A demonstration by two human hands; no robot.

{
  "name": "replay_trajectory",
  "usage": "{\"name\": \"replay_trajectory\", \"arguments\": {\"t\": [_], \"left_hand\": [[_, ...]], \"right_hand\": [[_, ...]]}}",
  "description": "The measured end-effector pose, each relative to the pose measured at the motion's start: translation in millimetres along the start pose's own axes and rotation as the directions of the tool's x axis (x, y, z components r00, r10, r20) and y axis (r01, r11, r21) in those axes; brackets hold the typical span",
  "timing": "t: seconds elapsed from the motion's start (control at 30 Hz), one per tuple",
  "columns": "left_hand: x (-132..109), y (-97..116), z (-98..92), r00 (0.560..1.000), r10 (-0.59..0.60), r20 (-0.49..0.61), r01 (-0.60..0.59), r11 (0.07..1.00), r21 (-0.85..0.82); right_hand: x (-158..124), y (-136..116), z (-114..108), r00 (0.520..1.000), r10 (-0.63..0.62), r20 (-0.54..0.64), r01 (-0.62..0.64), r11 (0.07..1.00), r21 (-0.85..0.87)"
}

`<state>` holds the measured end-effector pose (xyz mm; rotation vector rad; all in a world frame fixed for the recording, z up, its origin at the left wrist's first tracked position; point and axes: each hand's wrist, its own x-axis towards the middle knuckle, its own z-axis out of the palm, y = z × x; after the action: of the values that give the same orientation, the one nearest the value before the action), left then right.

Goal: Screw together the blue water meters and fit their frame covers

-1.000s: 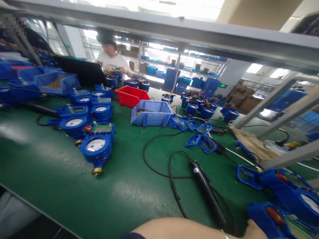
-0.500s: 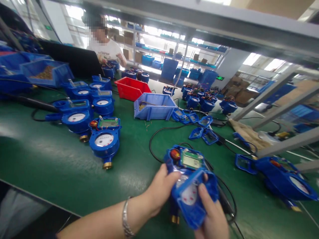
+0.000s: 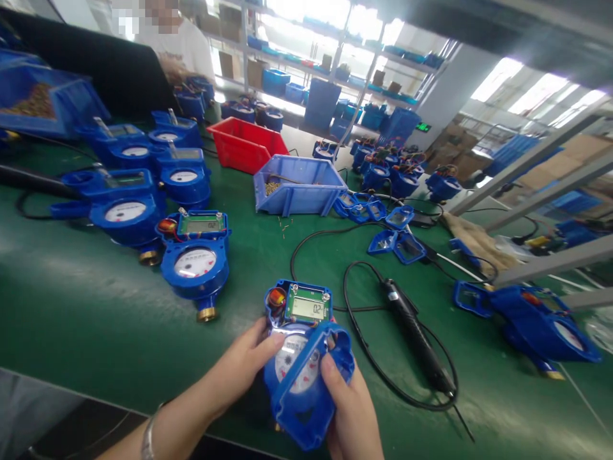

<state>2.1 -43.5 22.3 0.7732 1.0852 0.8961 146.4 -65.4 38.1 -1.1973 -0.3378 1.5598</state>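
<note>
My left hand (image 3: 246, 354) grips the left side of a blue water meter (image 3: 287, 361), its thumb beside the round dial. An exposed circuit board with a lit display (image 3: 309, 310) and a red-orange part in the corner tops the meter. A blue plastic cover (image 3: 306, 421) is in my right hand (image 3: 352, 406), tilted across the lower dial; whether it is joined to the meter I cannot tell. To the left stands another open meter (image 3: 194, 262) with a brass fitting. A black electric screwdriver (image 3: 414, 342) with its cable lies on the right.
A light blue bin (image 3: 301, 191) of small brass screws and a red bin (image 3: 246, 144) stand behind. Several meters (image 3: 122, 211) fill the left side. Blue lid frames (image 3: 407, 246) lie right of centre. Another meter (image 3: 541, 332) lies at far right. A person (image 3: 186, 48) is across the table.
Both hands have moved left in view with the meter and cover, leaving the screwdriver in plain sight. The view has shifted slightly, and the display now reads clearly.
</note>
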Motion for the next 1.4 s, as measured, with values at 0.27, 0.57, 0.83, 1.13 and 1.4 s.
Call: {"name": "replay_trajectory", "arguments": {"t": [0.27,0.57,0.83,1.13,1.4], "left_hand": [[1.8,-12.2,-2.7,0.964,0.135,-0.23,-0.078,0.967,0.241],[-20.6,-3.7,-1.9,0.597,0.802,0.017,-0.433,0.304,0.849],[-26.7,23.7,34.9,0.757,0.604,0.249,-0.482,0.26,0.837],[-19.7,41.3,47.2,0.9,0.373,0.227,-0.406,0.525,0.748],[-15.0,51.0,52.3,0.952,0.292,0.096,-0.236,0.493,0.837]], "right_hand": [[7.2,-19.1,-27.9,0.998,-0.047,-0.032,0.044,0.995,-0.088],[0.5,-44.5,-26.3,0.996,-0.084,-0.015,0.083,0.995,-0.046],[-10.7,-46.3,-10.9,0.989,-0.116,0.089,0.125,0.986,-0.105],[-20.4,-47.3,-3.9,0.975,-0.168,0.142,0.178,0.983,-0.056],[-27.8,-39.4,-3.3,0.964,-0.222,0.146,0.237,0.967,-0.097]]}}
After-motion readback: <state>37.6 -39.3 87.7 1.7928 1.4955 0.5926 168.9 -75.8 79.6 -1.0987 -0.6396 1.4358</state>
